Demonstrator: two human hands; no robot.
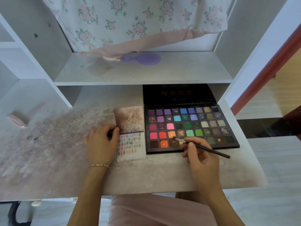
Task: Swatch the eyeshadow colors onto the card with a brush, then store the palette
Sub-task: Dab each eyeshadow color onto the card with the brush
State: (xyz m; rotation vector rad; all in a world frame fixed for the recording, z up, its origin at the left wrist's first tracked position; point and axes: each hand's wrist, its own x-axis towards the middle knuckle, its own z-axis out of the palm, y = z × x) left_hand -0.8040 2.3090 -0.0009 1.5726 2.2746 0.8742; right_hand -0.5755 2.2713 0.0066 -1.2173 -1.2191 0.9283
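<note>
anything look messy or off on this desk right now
Yes. Loose eyeshadow powder is smeared and speckled across the desk left of the swatch card, and dark crumbs dust the card's upper half. Several pans in the open palette look cracked or dug out. The right hand holds the brush over the bottom row.
</note>
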